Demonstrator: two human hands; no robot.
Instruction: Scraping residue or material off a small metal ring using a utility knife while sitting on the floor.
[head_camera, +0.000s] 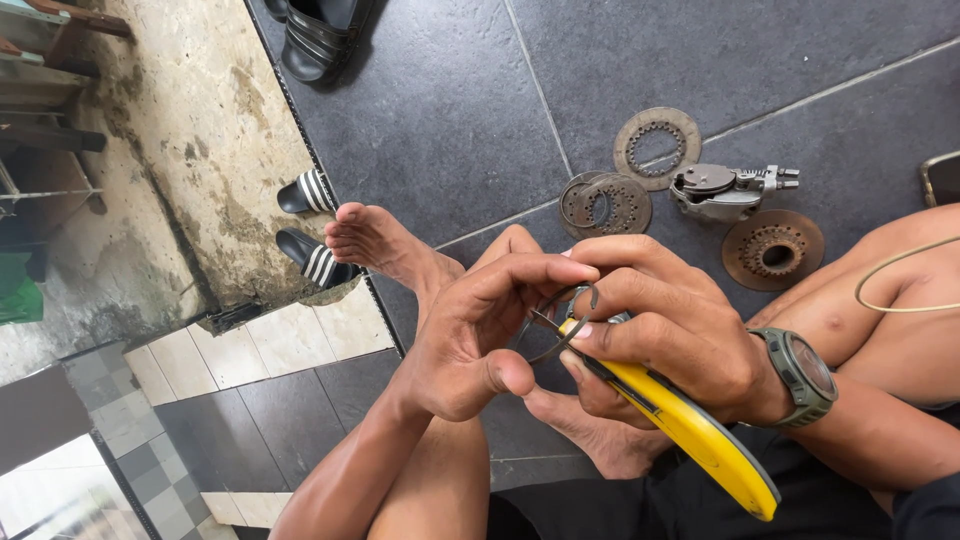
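Note:
My right hand (670, 325) grips yellow-handled pliers (700, 435), whose thin tips reach into a small metal ring (562, 322). My left hand (480, 330) pinches that ring from the left with finger and thumb. Both hands meet above my crossed bare feet. A green watch (800, 375) sits on my right wrist.
On the dark tiled floor lie several toothed clutch discs (657, 147) (605, 203) (773, 249) and a grey metal part (722, 190). Striped sandals (310, 225) rest by the floor's edge at the left. A black sandal (322, 35) lies at the top.

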